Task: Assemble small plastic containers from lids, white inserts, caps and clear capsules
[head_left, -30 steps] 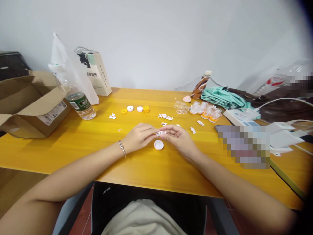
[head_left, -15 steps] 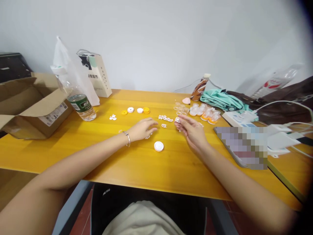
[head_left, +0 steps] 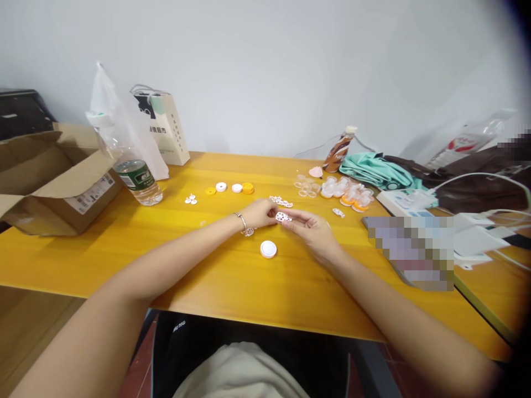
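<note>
Above the middle of the table, my right hand [head_left: 314,229] pinches a small white openwork plastic piece [head_left: 282,217] between thumb and fingers. My left hand [head_left: 262,213] meets it from the left, its fingers curled closed at the piece's left end; the fingertips are partly hidden. Another white openwork piece [head_left: 249,232] lies under my left wrist. Just behind the hands is a row of similar white openwork pieces [head_left: 281,202]. Nearer me, a round white disc [head_left: 268,249] lies flat. One more white piece [head_left: 338,213] rests to the right of my right hand.
Yellow and white rings [head_left: 221,187] and small white parts [head_left: 191,199] lie back left. Clear rings [head_left: 307,188] and clear-and-orange cases [head_left: 357,196] lie back right. A water bottle [head_left: 139,179] and cardboard box [head_left: 78,193] stand left; a phone [head_left: 409,251] and power strip [head_left: 404,202] lie right.
My right hand has moved left with the white openwork piece, and my left hand has moved right to meet it. The left fingers have closed. The single piece between the hands no longer shows on the table.
</note>
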Demonstrator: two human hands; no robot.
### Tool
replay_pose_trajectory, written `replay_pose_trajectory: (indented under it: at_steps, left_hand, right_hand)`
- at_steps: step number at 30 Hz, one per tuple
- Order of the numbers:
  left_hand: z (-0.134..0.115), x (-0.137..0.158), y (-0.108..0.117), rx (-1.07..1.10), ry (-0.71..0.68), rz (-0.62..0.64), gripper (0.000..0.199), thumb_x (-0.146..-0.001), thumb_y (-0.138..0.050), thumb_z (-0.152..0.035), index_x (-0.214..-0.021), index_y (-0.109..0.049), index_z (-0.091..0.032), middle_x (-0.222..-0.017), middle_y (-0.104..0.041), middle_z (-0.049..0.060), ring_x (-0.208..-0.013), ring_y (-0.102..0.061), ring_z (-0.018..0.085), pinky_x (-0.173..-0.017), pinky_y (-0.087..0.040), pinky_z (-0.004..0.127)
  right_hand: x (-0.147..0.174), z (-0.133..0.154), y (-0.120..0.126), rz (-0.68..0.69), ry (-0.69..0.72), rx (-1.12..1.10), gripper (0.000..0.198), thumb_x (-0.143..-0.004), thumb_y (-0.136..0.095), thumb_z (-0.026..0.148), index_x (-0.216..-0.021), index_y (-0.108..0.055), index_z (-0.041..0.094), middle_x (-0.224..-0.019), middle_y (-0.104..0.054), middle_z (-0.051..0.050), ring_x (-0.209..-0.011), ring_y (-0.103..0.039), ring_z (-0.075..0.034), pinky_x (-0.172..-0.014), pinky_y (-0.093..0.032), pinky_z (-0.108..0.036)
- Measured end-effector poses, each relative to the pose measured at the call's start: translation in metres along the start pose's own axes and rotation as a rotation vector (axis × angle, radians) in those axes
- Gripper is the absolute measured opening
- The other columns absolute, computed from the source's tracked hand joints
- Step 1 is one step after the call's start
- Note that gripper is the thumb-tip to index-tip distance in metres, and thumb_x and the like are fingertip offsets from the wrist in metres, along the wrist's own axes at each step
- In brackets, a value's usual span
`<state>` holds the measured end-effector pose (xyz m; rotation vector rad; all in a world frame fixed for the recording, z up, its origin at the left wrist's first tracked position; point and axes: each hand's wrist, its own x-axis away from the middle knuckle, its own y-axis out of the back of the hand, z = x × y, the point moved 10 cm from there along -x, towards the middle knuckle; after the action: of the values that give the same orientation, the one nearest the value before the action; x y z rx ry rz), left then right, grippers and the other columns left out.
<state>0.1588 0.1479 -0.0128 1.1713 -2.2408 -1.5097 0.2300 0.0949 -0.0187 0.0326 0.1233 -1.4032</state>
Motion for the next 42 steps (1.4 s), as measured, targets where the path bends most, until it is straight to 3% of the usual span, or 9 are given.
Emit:
replay_pose_trajectory:
  at_steps: [3, 7, 11, 14, 19, 27, 34, 42]
  left_hand:
    - [0.003, 0.006, 0.004, 0.048, 0.03, 0.017, 0.014, -0.066, -0.061, -0.023, -0.072, -0.059, -0.011, -0.065, -0.06, 0.002, -0.057, -0.052, 0.011, -0.054, -0.041, 0.022]
    - [0.007, 0.017, 0.02, 0.155, 0.045, -0.029, 0.019, -0.067, -0.062, -0.024, -0.08, -0.061, -0.011, -0.077, -0.063, 0.004, -0.066, -0.055, 0.011, -0.061, -0.043, 0.022]
    - [-0.004, 0.036, 0.049, 0.221, -0.05, -0.177, 0.018, -0.072, -0.06, -0.027, -0.083, -0.061, -0.013, -0.08, -0.062, 0.004, -0.075, -0.056, 0.011, -0.068, -0.044, 0.024]
    - [-0.025, 0.051, 0.057, 0.206, -0.178, -0.202, 0.016, -0.072, -0.06, -0.025, -0.084, -0.061, -0.014, -0.081, -0.061, 0.003, -0.075, -0.055, 0.011, -0.071, -0.044, 0.025]
    - [-0.047, 0.064, 0.057, 0.122, -0.303, -0.201, 0.014, -0.075, -0.057, -0.023, -0.086, -0.06, -0.014, -0.084, -0.06, 0.005, -0.08, -0.055, 0.012, -0.074, -0.045, 0.026]
    - [-0.046, 0.066, 0.051, 0.076, -0.269, -0.149, 0.017, -0.077, -0.056, -0.026, -0.089, -0.058, -0.015, -0.087, -0.063, 0.004, -0.08, -0.058, 0.012, -0.074, -0.047, 0.026]
    - [-0.049, 0.067, 0.05, -0.06, -0.262, -0.198, 0.016, -0.078, -0.054, -0.026, -0.09, -0.058, -0.016, -0.085, -0.064, 0.003, -0.079, -0.059, 0.013, -0.072, -0.045, 0.025]
    - [-0.058, 0.07, 0.047, -0.32, -0.309, -0.297, 0.014, -0.08, -0.05, -0.025, -0.088, -0.056, -0.015, -0.083, -0.065, 0.004, -0.077, -0.06, 0.014, -0.068, -0.042, 0.027]
  right_hand:
    - [-0.002, 0.001, 0.007, -0.041, 0.023, 0.031, 0.029, -0.064, -0.07, 0.027, -0.093, -0.067, 0.024, -0.102, -0.068, -0.002, -0.099, -0.061, -0.019, -0.094, -0.042, -0.037]
    - [-0.004, -0.004, 0.021, -0.134, 0.015, 0.072, 0.032, -0.063, -0.07, 0.027, -0.094, -0.067, 0.021, -0.102, -0.068, -0.003, -0.096, -0.062, -0.02, -0.093, -0.043, -0.037]
    - [-0.003, -0.012, 0.014, -0.094, -0.036, 0.108, 0.033, -0.063, -0.069, 0.027, -0.096, -0.066, 0.02, -0.1, -0.069, -0.004, -0.095, -0.062, -0.021, -0.092, -0.044, -0.038]
    - [0.001, -0.011, 0.0, -0.031, -0.046, 0.116, 0.032, -0.065, -0.068, 0.028, -0.096, -0.067, 0.021, -0.099, -0.069, -0.004, -0.096, -0.062, -0.021, -0.093, -0.043, -0.039]
    - [0.009, -0.007, -0.016, 0.056, -0.07, 0.086, 0.032, -0.066, -0.068, 0.027, -0.097, -0.066, 0.02, -0.102, -0.068, -0.004, -0.097, -0.062, -0.02, -0.094, -0.042, -0.039]
    - [0.01, -0.01, -0.019, 0.098, -0.102, 0.0, 0.033, -0.065, -0.069, 0.026, -0.097, -0.067, 0.019, -0.104, -0.067, -0.005, -0.099, -0.061, -0.02, -0.096, -0.041, -0.038]
    - [0.007, -0.021, -0.017, 0.072, -0.127, -0.156, 0.029, -0.063, -0.071, 0.023, -0.091, -0.067, 0.02, -0.098, -0.069, -0.004, -0.093, -0.063, -0.017, -0.094, -0.042, -0.035]
    - [0.007, -0.021, -0.015, -0.005, -0.082, -0.16, 0.026, -0.063, -0.071, 0.022, -0.088, -0.067, 0.021, -0.094, -0.069, -0.002, -0.09, -0.062, -0.015, -0.092, -0.042, -0.033]
